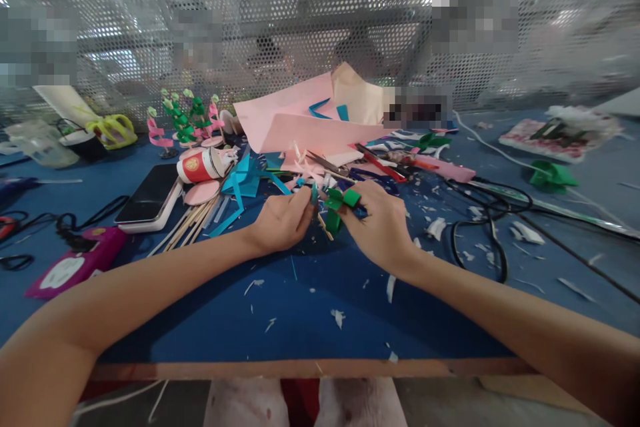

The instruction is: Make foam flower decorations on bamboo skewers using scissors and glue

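Observation:
My left hand (281,221) is closed in a pinch on a small blue-green piece (315,194), too small to name for certain. My right hand (379,227) pinches a green paper piece (334,221) made of curled strips, and a thin light stick end pokes out beneath it. Both hands hover close together over the table's middle, the two pieces a little apart. Left of them lie blue paper strips (243,177) and a bundle of thin wooden sticks (193,225). Behind the hands, scissors (325,162) rest on a heap of paper scraps.
Pink paper sheets (285,110) lean at the back by a perforated metal screen (300,7). At left are a phone (150,193), a paper cup (200,165), a purple device (80,263) and several spiral paper trees (180,119). A black cable (493,240) loops at right among white scraps.

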A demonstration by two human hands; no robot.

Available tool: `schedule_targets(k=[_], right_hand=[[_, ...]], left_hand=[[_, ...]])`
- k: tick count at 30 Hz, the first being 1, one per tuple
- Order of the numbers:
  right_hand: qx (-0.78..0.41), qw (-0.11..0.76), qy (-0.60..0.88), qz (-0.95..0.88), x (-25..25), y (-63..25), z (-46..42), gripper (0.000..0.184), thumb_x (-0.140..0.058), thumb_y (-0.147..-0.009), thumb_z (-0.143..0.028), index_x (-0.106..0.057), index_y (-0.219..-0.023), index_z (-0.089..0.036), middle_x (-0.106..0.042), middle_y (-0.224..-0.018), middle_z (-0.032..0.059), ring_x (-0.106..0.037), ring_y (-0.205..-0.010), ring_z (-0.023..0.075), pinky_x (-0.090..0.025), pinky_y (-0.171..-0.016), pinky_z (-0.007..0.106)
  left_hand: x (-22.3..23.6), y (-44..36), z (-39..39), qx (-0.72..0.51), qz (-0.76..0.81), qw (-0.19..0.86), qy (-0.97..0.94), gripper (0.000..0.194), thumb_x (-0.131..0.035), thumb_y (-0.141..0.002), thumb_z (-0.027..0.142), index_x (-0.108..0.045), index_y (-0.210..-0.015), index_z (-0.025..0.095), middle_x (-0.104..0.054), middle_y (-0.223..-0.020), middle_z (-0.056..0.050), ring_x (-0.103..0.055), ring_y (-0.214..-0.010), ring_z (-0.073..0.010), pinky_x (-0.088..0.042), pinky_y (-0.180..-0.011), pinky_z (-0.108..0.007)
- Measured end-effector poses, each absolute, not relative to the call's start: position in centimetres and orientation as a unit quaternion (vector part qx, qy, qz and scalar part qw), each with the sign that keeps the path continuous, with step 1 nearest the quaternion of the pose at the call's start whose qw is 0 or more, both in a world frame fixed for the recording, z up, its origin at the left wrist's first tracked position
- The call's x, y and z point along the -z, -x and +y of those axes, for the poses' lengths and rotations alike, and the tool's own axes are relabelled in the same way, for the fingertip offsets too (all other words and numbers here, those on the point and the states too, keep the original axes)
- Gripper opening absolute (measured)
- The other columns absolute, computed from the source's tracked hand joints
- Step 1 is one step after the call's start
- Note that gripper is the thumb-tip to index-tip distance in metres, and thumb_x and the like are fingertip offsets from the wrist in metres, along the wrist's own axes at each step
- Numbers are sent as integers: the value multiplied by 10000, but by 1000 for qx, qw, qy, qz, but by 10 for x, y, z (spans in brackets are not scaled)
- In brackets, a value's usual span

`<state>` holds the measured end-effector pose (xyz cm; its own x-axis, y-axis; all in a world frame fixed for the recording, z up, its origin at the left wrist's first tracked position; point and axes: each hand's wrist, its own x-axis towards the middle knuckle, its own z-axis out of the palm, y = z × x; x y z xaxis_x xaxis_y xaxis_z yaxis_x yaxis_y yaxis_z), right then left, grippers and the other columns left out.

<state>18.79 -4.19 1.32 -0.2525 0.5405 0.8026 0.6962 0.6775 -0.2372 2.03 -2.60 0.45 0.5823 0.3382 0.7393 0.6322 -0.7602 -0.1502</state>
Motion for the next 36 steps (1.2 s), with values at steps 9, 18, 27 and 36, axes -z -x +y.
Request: schedule_targets(k=[9, 18, 27, 36], right_hand=[[105, 449, 373, -805, -16, -188, -45, 189, -492, -721, -91, -434, -575, -197, -501, -554, 9, -447, -597, 150, -361, -560, 260], [54, 424, 415, -803, -14, -189, -42, 202, -469, -684, -107, -368, -541, -208, -456, -549, 7, -418, -595, 154, -342, -559, 267], [17, 405, 422, -811, -15, -190, -44, 200, -456, -592, -69, -316, -537, -200, -435, -553, -5, -402, -566, 130, -300, -511, 240], [6, 417, 419, -806, -16, -188, -46, 171, -482, -642, -101, -368, -552, -192, -452, -567, -2, -421, -562, 126, -309, -509, 238]], left_hand=[[-6, -17, -26, 376, -256, 120, 882, 233, -213, -896, 209, -407, -779, 152, -472, -506, 35, -408, -400, -72, -304, -405, -187], [-9, -21, -29, 338, -232, 225, 884, 242, -285, -886, 233, -441, -720, 151, -524, -533, 11, -450, -427, -90, -302, -405, -215], [-11, -29, -38, 312, -242, 412, 821, 83, -472, -796, 194, -460, -718, 166, -524, -546, 15, -488, -493, -115, -325, -448, -239], [-16, -28, -40, 304, -225, 456, 806, 69, -446, -790, 130, -476, -760, 184, -506, -568, 15, -489, -558, -123, -308, -496, -249]])
